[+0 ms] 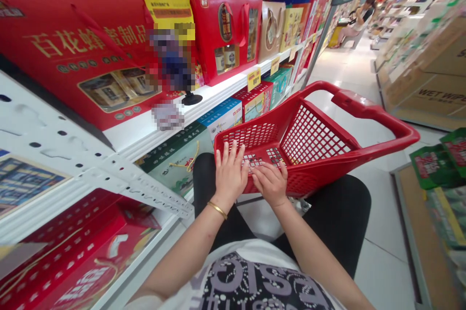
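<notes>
In front of my knees stands a red plastic shopping basket [320, 128] with lattice walls and a thick handle. My left hand [231, 171] lies at its near rim, fingers stretched out and apart, a gold bracelet [217, 210] on the wrist. Just right of it, my right hand [271, 184] rests over the same rim, fingers loosely bent and nothing visible in them. Through the gap between the hands, the basket's perforated floor shows.
On the left, a white shelf [225, 84] carries red gift boxes [227, 33]; more boxes [225, 118] sit below. A perforated shelf upright [98, 152] juts close by. Cartons [433, 72] and green packs [433, 164] line the right. Far down the aisle sits a person [358, 21].
</notes>
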### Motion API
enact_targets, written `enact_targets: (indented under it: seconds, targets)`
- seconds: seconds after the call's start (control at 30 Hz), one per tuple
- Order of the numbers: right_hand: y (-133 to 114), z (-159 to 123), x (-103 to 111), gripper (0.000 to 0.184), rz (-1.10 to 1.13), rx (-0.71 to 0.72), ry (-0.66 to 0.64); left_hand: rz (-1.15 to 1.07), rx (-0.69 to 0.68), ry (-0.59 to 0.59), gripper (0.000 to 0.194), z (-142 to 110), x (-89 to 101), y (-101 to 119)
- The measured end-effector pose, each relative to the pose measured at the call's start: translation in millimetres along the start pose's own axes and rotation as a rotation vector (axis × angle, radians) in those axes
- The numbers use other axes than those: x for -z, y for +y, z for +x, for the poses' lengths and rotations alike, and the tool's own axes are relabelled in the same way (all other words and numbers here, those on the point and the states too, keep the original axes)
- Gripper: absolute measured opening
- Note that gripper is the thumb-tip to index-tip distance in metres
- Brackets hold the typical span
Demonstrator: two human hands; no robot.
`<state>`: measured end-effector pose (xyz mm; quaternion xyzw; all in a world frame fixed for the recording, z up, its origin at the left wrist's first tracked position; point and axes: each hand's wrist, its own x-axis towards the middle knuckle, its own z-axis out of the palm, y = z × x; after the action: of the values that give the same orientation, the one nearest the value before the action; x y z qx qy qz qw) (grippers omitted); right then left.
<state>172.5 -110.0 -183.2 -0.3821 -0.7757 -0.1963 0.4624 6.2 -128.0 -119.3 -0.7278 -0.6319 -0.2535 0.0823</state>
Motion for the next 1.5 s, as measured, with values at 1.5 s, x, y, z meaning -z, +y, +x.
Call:
enact_targets:
  seconds: [1.5]
  targets:
    - [71.7, -27.6, 13.0, 0.039, -0.139, 0.081, 0.111, -0.028, -0.006, -0.009, 0.055, 2.8, -4.7, -0.3]
